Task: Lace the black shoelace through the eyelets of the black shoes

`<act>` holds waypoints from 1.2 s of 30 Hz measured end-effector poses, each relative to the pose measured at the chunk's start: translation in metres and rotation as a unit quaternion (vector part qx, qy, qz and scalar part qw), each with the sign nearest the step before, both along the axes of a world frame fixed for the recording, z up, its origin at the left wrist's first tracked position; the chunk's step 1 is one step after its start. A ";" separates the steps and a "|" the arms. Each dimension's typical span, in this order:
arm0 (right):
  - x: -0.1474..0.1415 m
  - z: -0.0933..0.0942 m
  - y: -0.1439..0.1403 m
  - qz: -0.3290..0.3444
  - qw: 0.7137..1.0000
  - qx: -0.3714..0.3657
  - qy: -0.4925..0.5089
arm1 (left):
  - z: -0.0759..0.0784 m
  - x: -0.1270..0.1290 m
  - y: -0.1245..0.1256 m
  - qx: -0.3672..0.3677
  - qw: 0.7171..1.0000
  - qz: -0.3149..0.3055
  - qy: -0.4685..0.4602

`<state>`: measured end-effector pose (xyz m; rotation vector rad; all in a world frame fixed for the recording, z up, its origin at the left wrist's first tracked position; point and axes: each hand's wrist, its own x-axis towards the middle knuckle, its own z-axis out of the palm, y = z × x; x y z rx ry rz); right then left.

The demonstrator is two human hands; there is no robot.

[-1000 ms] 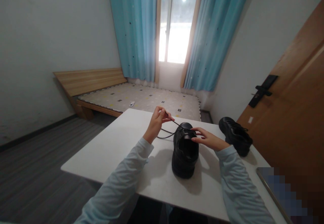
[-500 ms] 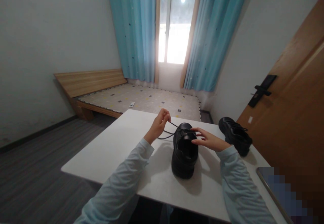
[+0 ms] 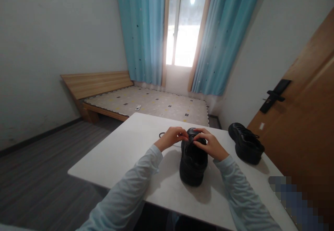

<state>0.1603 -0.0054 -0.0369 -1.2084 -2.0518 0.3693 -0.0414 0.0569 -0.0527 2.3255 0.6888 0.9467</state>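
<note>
Two hands are brought together over the lacing of a black shoe that stands near the middle of the white table, its toe pointing away toward the far edge. The left hand is set against the shoe's left upper side with fingers curled in, and the right hand is laid over the tongue area; both appear pinched on the thin black lace, though the exact grip is hidden by the fingers and cannot be told for certain. A short loop of that lace is seen lying on the table just left of the left hand.

A slip is judged possible: the lace is thin and dark against dark leather, so an eyelet could be missed or the lace end dropped. The shoe could also be pushed toward the far edge if the lace is pulled without the upper being steadied.

A second black shoe is stood to the right, well apart from the first, near the table's right edge. Beyond the table, a low wooden bed frame with a patterned mattress is placed against the far wall. Blue curtains are hung either side of a bright window. A wooden door with a dark handle is seen on the right, and grey plank flooring is laid on the left.
</note>
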 end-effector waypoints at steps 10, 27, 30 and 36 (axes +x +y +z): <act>-0.009 -0.010 0.003 -0.017 1.000 -0.001 0.001 | 0.000 0.003 -0.005 -0.037 0.998 0.006 -0.048; -0.012 -0.009 0.002 -0.015 0.999 0.010 0.033 | -0.008 0.012 -0.010 -0.076 0.993 0.040 -0.086; -0.014 -0.009 0.001 -0.020 0.999 0.011 0.042 | -0.007 0.012 -0.010 -0.076 0.993 0.043 -0.079; -0.011 -0.002 -0.002 -0.013 0.999 -0.012 0.032 | 0.001 0.007 -0.012 -0.097 0.988 0.075 -0.095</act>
